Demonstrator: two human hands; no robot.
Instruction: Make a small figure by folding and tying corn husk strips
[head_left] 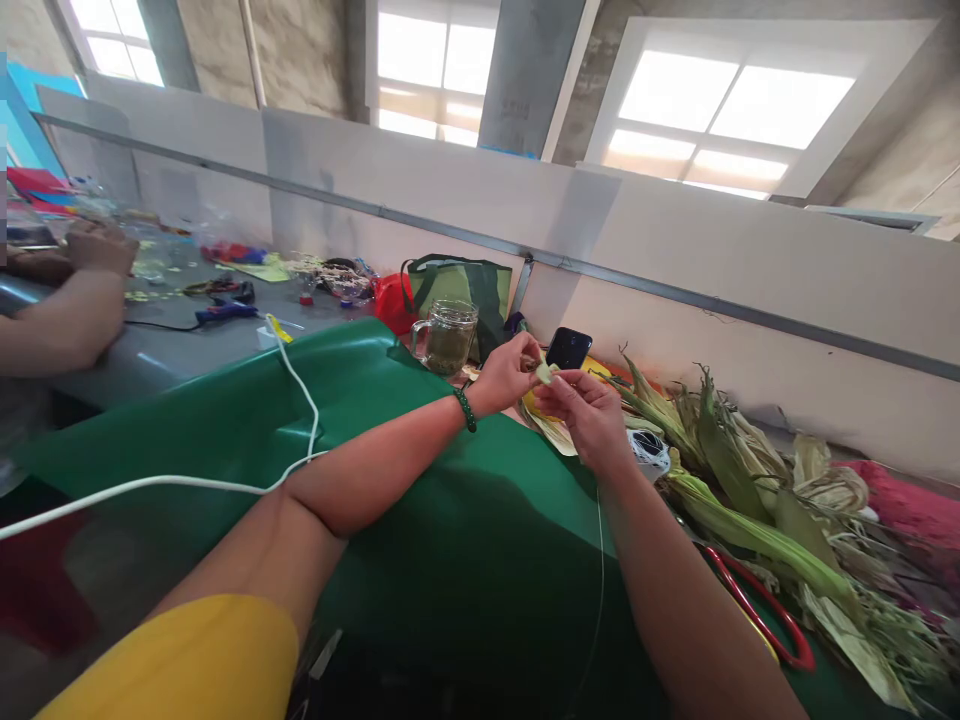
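My left hand (510, 376), with a green bead bracelet (465, 408) at the wrist, pinches a small pale green piece of corn husk (545, 373). The fingertips of my right hand (589, 412) are closed on the same piece from the other side. A thin white thread (600, 560) hangs below my right hand. Behind the hands stands a dark phone (569, 348). Beside my right wrist lies a bundle of white cord (649, 452). A heap of corn husks (739, 470) spreads to the right, with red-handled scissors (772, 610) at its near edge.
A glass mug (448, 340) of dark liquid stands before a green bag (472, 285). A white cable (187, 482) crosses the green table cover (360, 380). At left, a co-worker's arm (67, 310) rests near a blue glue gun (226, 312). A low partition (675, 260) runs behind.
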